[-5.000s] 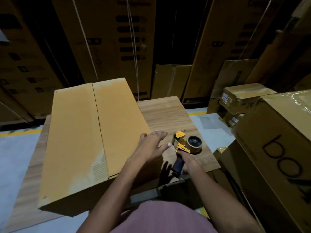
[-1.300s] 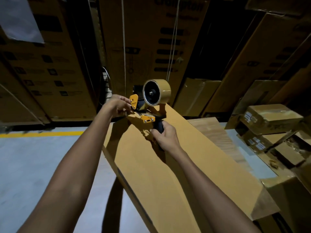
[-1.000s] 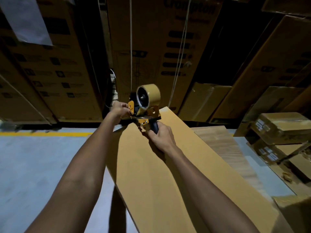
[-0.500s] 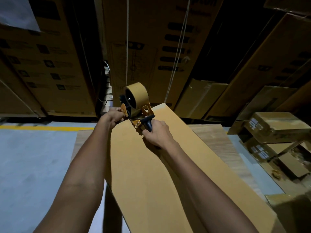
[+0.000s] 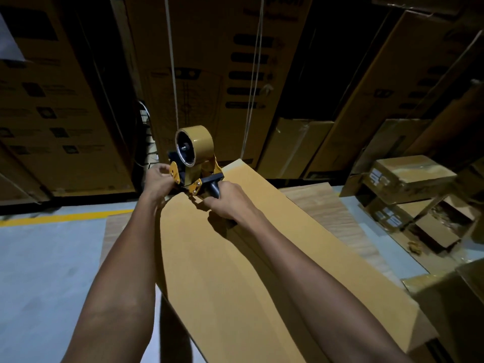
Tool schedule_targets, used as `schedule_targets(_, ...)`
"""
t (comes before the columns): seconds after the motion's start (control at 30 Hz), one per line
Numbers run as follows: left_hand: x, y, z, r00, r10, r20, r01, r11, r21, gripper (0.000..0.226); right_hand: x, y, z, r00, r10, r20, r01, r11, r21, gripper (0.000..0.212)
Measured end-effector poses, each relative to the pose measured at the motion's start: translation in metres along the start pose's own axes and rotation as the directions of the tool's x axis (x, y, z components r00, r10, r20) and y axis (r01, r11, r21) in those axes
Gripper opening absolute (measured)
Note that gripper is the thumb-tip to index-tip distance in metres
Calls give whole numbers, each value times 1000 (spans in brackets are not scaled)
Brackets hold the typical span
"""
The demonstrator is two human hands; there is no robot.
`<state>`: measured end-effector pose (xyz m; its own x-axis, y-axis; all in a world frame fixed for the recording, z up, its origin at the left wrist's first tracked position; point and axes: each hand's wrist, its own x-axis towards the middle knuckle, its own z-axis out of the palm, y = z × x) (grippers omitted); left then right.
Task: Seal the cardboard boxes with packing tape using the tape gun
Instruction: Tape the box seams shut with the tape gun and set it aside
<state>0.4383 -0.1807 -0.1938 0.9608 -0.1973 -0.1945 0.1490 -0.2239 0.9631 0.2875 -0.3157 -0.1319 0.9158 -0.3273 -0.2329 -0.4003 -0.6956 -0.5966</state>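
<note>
My right hand (image 5: 227, 199) grips the yellow-and-black tape gun (image 5: 195, 163) w/ tan roll at the long tan cardboard box's (image 5: 248, 271) far edge; left hand (image 5: 157, 180) pinches its front plate.

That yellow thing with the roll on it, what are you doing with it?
It's a tape gun. The person's right hand grips its black handle, and the left hand holds the front of it at the far end of a long cardboard box lying on a wooden table. The roll of brown packing tape sits on top. No tape shows along the box yet. More boxes are stacked all around.
</note>
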Motion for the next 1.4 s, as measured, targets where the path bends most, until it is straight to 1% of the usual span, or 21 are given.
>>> schedule_targets(0.23, 4, -2, -3, 996, -18, 90, 9, 995, 102, 40, -1, 5, 4, 1000, -13, -24, 13, 1000, 2, 17)
schedule_targets(0.27, 3, 0, -4, 994, -16, 111, 2, 992, 123, 37, 0, 5, 4, 1000, -15, -22, 15, 1000, -4, 18)
schedule_targets(0.33, 0, 1, -3, 987, -18, 157, -4, 990, 138, 21, 2, 7, 4, 999, -22, -24, 22, 999, -24, 18)
schedule_targets(0.37, -2, 2, -2, 982, -21, 189, -6, 990, 140, 17, 2, 9, 4, 999, -25, -27, 24, 999, -27, 18)
schedule_targets(0.43, -5, 3, 2, 966, -26, 258, -13, 989, 147, 20, 2, 14, 5, 999, -31, -42, 30, 999, -21, 16)
schedule_targets(0.5, -2, 0, 3, 950, -54, 307, 0, 985, 172, 17, 3, 19, 8, 998, -24, -56, 23, 1000, -14, 16)
schedule_targets(0.6, -3, 3, -1, 941, -131, 311, 43, 960, 276, 21, 5, 28, 12, 998, -4, -67, 4, 1000, 12, 18)
schedule_targets(0.7, -4, 4, -4, 933, -172, 317, 47, 929, 367, 20, 4, 33, 12, 998, 0, -63, 3, 999, 39, 17)
schedule_targets(0.77, -4, 7, -3, 946, -132, 297, 11, 926, 378, 24, 4, 35, 14, 998, 2, -65, 1, 999, 47, 17)
schedule_targets(0.83, -5, 11, 0, 967, -51, 250, -56, 913, 403, 27, 4, 35, 17, 998, 8, -68, -5, 999, 49, 19)
schedule_targets(0.9, -11, 15, 2, 978, -14, 208, -80, 896, 436, 26, 6, 36, 19, 997, 19, -71, -16, 999, 46, 22)
schedule_targets(1.0, -14, 6, -3, 979, -42, 199, -49, 901, 430, 18, 7, 38, 22, 997, 23, -76, -20, 999, 37, 23)
schedule_targets(1.03, -16, 4, -7, 972, -53, 229, -52, 902, 429, 17, 7, 39, 22, 997, 21, -79, -18, 999, 38, 23)
schedule_targets(1.17, -19, 2, -22, 917, -142, 373, -26, 911, 411, 28, 7, 42, 26, 996, -8, -93, 12, 999, 42, 22)
schedule_targets(1.23, -20, 4, -27, 905, -172, 389, 12, 924, 382, 25, 7, 43, 25, 995, -18, -95, 22, 999, 42, 23)
schedule_targets(1.27, -20, 4, -28, 902, -175, 394, 24, 933, 360, 26, 7, 44, 26, 995, -24, -93, 28, 999, 42, 24)
schedule_targets(1.33, -26, 4, -26, 901, -147, 409, -3, 939, 343, 24, 6, 44, 25, 995, -35, -90, 39, 998, 40, 25)
schedule_targets(1.4, -31, 3, -18, 928, -91, 362, -51, 930, 364, 17, 6, 44, 26, 995, -34, -91, 38, 999, 36, 26)
